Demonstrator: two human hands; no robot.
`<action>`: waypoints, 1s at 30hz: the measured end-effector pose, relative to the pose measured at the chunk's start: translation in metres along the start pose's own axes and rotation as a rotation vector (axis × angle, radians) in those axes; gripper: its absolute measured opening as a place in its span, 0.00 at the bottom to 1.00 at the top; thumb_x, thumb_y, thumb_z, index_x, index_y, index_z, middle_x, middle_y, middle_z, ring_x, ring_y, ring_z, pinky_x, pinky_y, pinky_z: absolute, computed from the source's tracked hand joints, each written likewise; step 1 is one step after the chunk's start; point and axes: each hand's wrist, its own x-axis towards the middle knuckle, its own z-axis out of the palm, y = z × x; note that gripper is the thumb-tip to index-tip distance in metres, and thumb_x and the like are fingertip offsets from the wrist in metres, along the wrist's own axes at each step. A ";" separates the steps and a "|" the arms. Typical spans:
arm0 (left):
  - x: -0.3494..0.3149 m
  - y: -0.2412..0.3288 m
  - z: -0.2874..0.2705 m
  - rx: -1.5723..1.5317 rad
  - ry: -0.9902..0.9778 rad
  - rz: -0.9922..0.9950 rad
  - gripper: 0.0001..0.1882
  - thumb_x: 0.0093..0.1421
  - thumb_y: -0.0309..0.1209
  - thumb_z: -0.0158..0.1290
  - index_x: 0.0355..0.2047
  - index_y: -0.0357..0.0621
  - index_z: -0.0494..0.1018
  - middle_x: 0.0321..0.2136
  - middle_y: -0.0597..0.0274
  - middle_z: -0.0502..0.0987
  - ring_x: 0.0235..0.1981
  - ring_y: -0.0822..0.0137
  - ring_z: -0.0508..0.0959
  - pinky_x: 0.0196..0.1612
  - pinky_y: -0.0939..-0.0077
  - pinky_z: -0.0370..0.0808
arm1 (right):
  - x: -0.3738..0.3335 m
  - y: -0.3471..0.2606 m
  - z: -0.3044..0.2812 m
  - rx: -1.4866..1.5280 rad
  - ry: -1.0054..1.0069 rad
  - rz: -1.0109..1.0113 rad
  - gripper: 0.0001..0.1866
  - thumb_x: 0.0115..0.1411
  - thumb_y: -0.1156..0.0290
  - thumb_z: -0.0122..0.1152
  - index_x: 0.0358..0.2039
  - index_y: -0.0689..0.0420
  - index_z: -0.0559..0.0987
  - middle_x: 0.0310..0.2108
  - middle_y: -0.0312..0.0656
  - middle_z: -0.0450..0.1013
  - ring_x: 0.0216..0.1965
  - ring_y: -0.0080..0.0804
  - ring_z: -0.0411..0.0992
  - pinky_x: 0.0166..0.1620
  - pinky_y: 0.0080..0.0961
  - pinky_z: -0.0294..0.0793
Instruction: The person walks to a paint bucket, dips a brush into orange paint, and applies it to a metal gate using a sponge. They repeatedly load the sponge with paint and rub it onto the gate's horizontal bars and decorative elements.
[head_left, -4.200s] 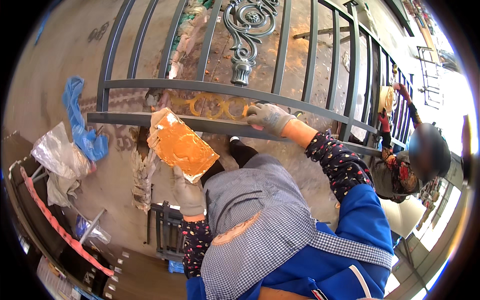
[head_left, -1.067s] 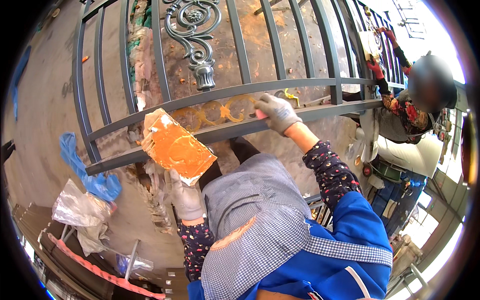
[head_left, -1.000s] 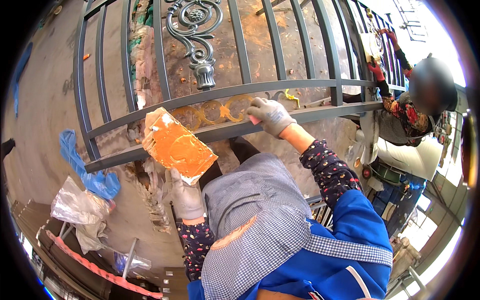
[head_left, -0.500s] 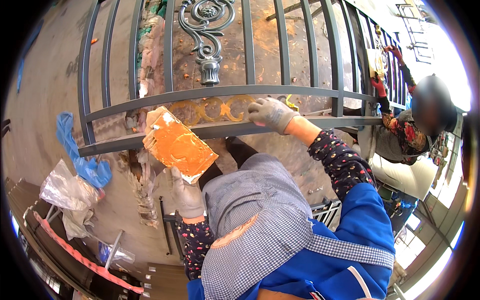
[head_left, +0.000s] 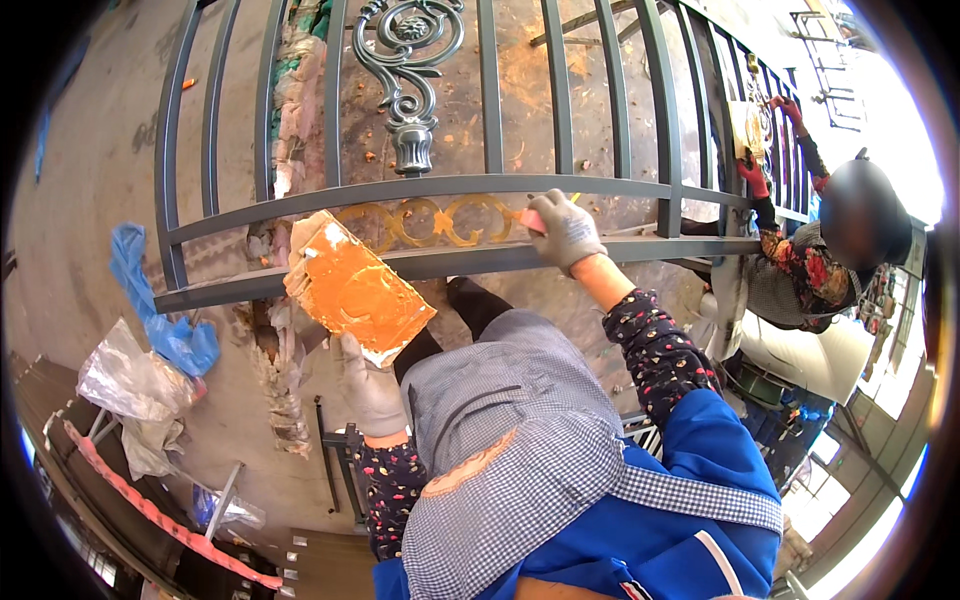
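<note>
Grey metal gate (head_left: 440, 190), barred, with a band of gold-painted rings (head_left: 430, 220) between two rails. Board (head_left: 358, 296), smeared with orange-gold paint, tilted below the lower rail; left hand (head_left: 372, 392), gloved, curled around its lower edge. Right hand (head_left: 566, 232), gloved, pinching a small pink brush (head_left: 531, 220) against the ring band. Blue bag (head_left: 165, 315) on floor, left.

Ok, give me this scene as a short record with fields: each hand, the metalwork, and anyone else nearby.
left hand: gloved, holds an orange-smeared board
right hand: gloved, holds a small pink tool at the gold rings
metalwork: grey railing with a scroll ornament
other person: at right, red-gloved hand on the railing
</note>
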 end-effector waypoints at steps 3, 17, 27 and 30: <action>0.000 0.002 0.000 0.043 -0.026 0.040 0.24 0.75 0.42 0.43 0.62 0.37 0.62 0.58 0.53 0.70 0.57 0.60 0.74 0.57 0.65 0.75 | -0.007 0.017 -0.009 -0.034 0.024 0.120 0.16 0.53 0.67 0.65 0.42 0.53 0.76 0.43 0.47 0.72 0.42 0.53 0.76 0.45 0.46 0.77; 0.005 0.011 0.007 0.106 -0.095 -0.007 0.23 0.74 0.43 0.42 0.60 0.39 0.63 0.56 0.54 0.72 0.56 0.60 0.75 0.56 0.63 0.76 | -0.017 -0.002 -0.003 0.103 0.202 0.209 0.15 0.53 0.64 0.67 0.40 0.53 0.76 0.43 0.49 0.73 0.42 0.54 0.76 0.43 0.46 0.77; 0.008 0.016 -0.003 0.081 -0.110 -0.046 0.20 0.74 0.40 0.43 0.57 0.39 0.64 0.56 0.54 0.72 0.55 0.59 0.76 0.55 0.61 0.77 | -0.023 0.009 -0.002 0.147 0.330 0.295 0.20 0.53 0.57 0.68 0.41 0.55 0.76 0.43 0.50 0.74 0.42 0.54 0.76 0.45 0.45 0.76; 0.008 0.015 0.002 0.020 -0.096 -0.067 0.19 0.74 0.40 0.45 0.57 0.39 0.65 0.55 0.54 0.72 0.55 0.60 0.76 0.55 0.61 0.77 | -0.019 0.001 0.004 0.103 0.283 0.385 0.20 0.55 0.55 0.66 0.41 0.55 0.75 0.41 0.50 0.74 0.42 0.55 0.76 0.45 0.45 0.76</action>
